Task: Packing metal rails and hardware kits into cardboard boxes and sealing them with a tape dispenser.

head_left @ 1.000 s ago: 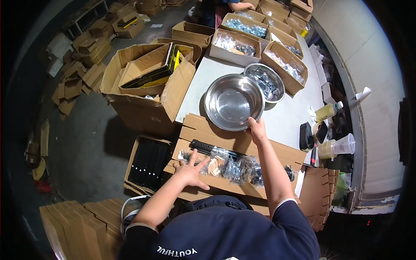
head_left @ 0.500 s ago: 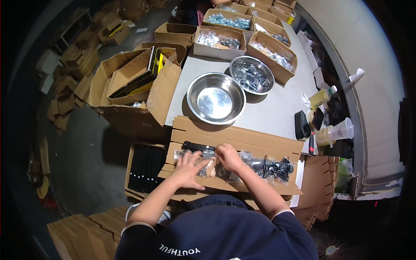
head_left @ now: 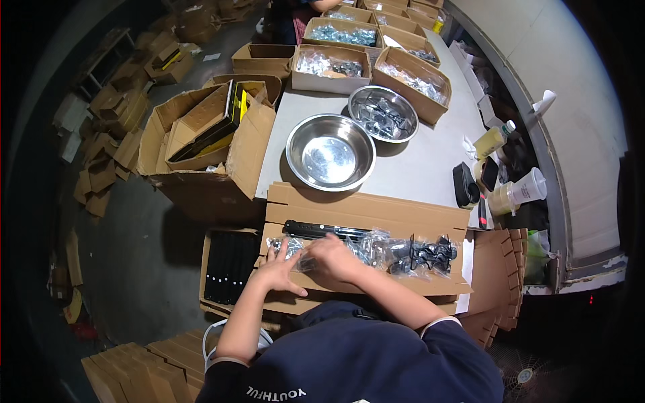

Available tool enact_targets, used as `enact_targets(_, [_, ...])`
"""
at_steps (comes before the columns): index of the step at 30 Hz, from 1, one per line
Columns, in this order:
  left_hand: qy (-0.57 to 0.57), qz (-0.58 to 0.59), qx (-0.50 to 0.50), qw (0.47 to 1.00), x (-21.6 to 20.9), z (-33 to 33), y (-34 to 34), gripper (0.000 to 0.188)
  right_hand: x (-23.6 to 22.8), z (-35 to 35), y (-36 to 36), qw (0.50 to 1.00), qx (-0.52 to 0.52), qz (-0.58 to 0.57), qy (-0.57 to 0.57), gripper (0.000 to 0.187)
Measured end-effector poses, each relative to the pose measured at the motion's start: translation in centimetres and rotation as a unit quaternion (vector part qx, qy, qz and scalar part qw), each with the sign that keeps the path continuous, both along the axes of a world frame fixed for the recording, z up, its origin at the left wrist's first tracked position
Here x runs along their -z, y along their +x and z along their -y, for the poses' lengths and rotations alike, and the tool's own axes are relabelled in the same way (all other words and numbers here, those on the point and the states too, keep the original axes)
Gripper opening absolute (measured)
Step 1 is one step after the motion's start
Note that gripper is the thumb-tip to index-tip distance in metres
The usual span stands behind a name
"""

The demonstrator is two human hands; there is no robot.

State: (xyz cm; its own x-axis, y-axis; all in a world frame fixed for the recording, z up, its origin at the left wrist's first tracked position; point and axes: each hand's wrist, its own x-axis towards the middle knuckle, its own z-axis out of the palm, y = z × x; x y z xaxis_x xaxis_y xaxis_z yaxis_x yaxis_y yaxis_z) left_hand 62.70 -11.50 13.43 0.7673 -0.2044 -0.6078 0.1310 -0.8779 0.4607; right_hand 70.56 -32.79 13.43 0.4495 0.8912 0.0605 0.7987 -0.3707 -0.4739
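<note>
Clear plastic parts bags [head_left: 376, 251] are lined up on a scored cardboard blank [head_left: 376, 204], beside black rails [head_left: 306, 230]. The left hand [head_left: 273, 274] is spread wide at a hardware bag [head_left: 289, 248]; the right hand [head_left: 333, 259] is bunched, whatever is pinched being hidden. If pushed sideways, loose bags could be slid off. White lettering [head_left: 275, 393] is printed across the navy shirt [head_left: 349, 356].

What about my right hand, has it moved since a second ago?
Yes: your right hand went from the large bowl toward you and leftward, over the cardboard.
</note>
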Motion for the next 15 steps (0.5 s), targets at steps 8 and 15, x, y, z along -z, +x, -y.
enact_targets(8, [0.05,0.074,0.073,0.993,-2.3,1.9,-0.5,0.112,-2.2,11.5,1.3,0.973,0.126,0.072,-0.179,0.032])
enact_targets(15, [0.0,0.207,0.149,0.967,-1.0,2.1,-1.8,0.073,-0.9,13.8,1.6,0.992,0.089,0.01,-0.089,0.022])
